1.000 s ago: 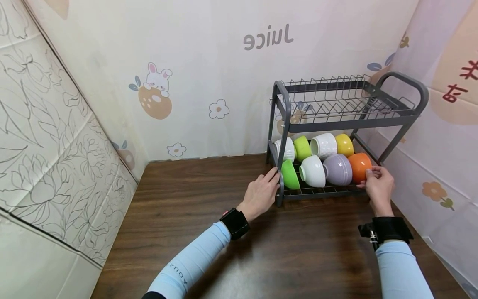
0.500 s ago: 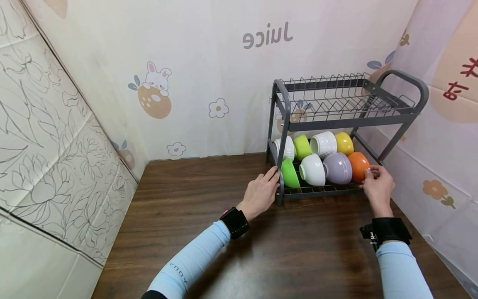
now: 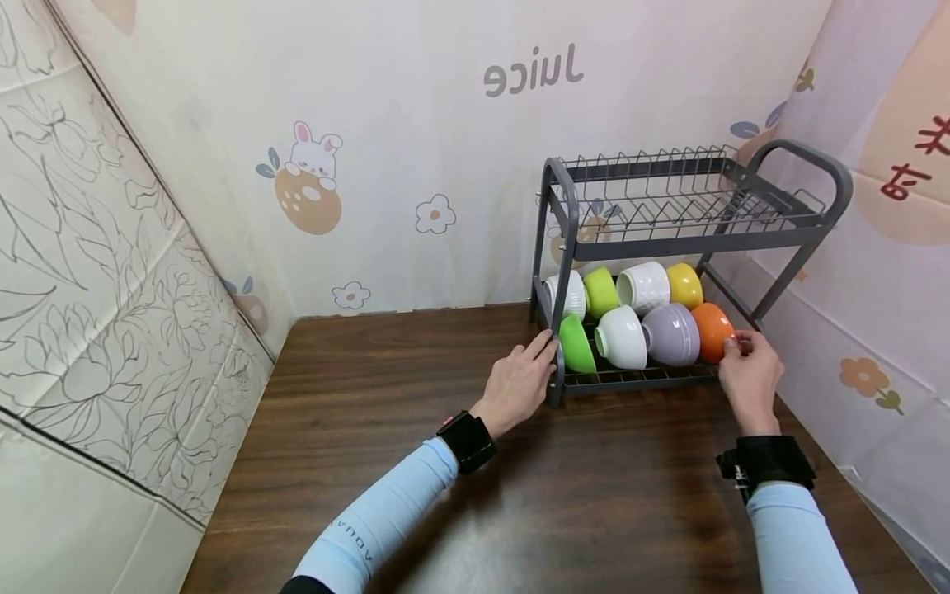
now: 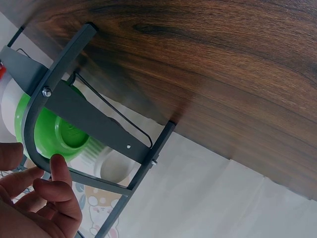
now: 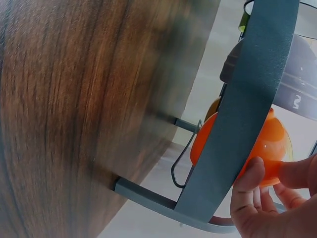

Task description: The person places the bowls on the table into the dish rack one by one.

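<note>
My right hand (image 3: 751, 375) is at the right end of a grey two-tier dish rack (image 3: 698, 243). Its thumb and a finger pinch the edge of an orange bowl (image 3: 714, 332), which lies on its side on the lower tier; the right wrist view shows thumb and fingertips against the orange bowl (image 5: 270, 148). My left hand (image 3: 517, 384) holds the rack's left front post, with the thumb and curled fingers on either side of it in the left wrist view. Beside the orange bowl are a lavender bowl (image 3: 671, 334), a white bowl (image 3: 622, 338) and a green bowl (image 3: 576, 345).
Behind the front row lie a ribbed white cup (image 3: 570, 295), a lime cup (image 3: 599, 293), a textured white cup (image 3: 644, 287) and a yellow cup (image 3: 684, 286). The upper wire tier overhangs them. A patterned wall (image 3: 853, 313) stands close to my right hand on the brown table (image 3: 371, 396).
The right hand's lower fingers have drawn back a little from under the orange bowl. My left hand stays at the post, and the bowls keep their places.
</note>
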`<state>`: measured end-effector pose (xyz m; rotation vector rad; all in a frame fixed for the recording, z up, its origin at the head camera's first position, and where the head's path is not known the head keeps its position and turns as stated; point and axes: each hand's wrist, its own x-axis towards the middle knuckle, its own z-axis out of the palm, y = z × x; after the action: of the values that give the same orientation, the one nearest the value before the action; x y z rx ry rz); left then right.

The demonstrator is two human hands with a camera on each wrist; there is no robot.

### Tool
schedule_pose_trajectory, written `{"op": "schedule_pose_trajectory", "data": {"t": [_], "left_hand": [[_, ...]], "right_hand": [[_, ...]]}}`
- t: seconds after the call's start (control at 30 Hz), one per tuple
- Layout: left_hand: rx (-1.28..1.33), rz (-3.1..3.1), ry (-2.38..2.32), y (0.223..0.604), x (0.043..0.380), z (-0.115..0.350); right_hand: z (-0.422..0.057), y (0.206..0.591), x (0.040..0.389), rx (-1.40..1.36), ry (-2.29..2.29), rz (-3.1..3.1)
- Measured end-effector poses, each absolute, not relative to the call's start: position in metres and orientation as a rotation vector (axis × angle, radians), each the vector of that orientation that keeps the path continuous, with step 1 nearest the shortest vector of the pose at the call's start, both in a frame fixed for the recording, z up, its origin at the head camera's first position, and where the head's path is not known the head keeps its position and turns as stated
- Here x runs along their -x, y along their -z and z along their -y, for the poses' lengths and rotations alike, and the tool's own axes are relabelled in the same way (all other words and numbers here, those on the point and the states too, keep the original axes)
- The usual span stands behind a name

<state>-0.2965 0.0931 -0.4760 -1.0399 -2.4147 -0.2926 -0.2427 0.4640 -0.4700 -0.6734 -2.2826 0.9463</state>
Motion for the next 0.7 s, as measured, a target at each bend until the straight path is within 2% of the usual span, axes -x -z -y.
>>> {"op": "schedule_pose_trajectory", "data": {"t": [0.23,0.47,0.7], "left_hand": [[0.99,2.458,0.362,0.475,0.289,-0.08],[0.878,2.526,0.428,0.474,0.275,-0.05],[0.82,2.586,0.433,0.491,0.254,-0.024]], "right_hand": [[-0.432,0.471,0.24,0.521,-0.819,2.154],[-0.349,0.465,0.228,0.024,-0.749,1.978],[-0.256,0.503,0.204,-0.265,-0.815,2.216]]}}
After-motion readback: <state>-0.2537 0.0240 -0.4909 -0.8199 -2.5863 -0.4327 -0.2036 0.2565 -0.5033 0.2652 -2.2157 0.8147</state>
